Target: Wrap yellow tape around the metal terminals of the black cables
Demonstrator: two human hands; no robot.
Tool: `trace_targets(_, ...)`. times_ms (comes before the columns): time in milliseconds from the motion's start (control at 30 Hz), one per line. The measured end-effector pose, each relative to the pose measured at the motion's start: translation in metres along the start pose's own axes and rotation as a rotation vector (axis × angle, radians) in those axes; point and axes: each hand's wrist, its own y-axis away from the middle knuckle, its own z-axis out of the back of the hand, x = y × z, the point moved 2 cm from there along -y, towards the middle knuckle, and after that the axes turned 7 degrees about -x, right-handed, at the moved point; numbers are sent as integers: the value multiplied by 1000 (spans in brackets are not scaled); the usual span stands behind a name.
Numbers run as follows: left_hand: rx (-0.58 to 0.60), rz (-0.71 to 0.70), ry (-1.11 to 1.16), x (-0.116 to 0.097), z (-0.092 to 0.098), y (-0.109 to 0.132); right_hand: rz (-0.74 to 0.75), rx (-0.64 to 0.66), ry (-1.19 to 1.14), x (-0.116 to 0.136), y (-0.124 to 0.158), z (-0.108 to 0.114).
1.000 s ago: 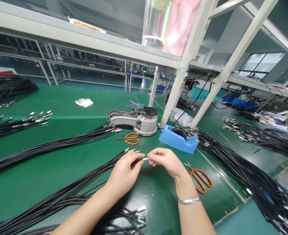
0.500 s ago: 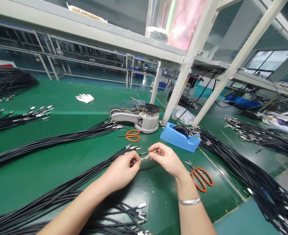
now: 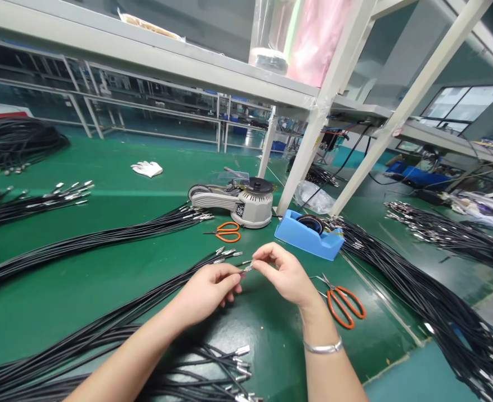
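My left hand (image 3: 213, 287) pinches a black cable just behind its small metal end, over the green table. From the other side, the thumb and forefinger of my right hand (image 3: 282, 272) close on the silvery connector (image 3: 248, 268) at that cable's tip. Fingers hide part of the connector. Beneath and behind my left hand runs a bundle of black cables (image 3: 158, 292) with metal ends. Orange-handled scissors (image 3: 343, 304) lie to the right of my right wrist, and a second orange-handled pair (image 3: 226, 231) lies beyond my hands.
A grey round tape dispenser (image 3: 252, 206) and a blue tape holder (image 3: 309, 234) stand behind my hands. A white shelf post (image 3: 302, 151) rises beside them. More cable bundles (image 3: 417, 290) lie at right. A white glove (image 3: 147, 168) rests farther back.
My left fingers have shifted their grip and spread lower, the thumb now lying along the cable. My right fingers have moved slightly left, closer to my left hand.
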Motion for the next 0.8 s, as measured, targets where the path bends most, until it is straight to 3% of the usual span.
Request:
trace_targets(133,-288,-275,-107,0,-7,0,-25,-14,-19,0,-1,-2)
trace_targets(267,-402,-422,-180,3,-15,2,-38,-9,-41,1,-2,-5)
trace_targets(500,-419,-492,-222,11,-14,7,-99,-1,-96,0,-1,-14)
trace_targets(633,-428,-415,-196,15,-9,12,-294,20,-283,-6,-8,-15)
trace_targets(800,-453,-464,-113,26,-7,25,-477,-261,-315,-20,-68,15)
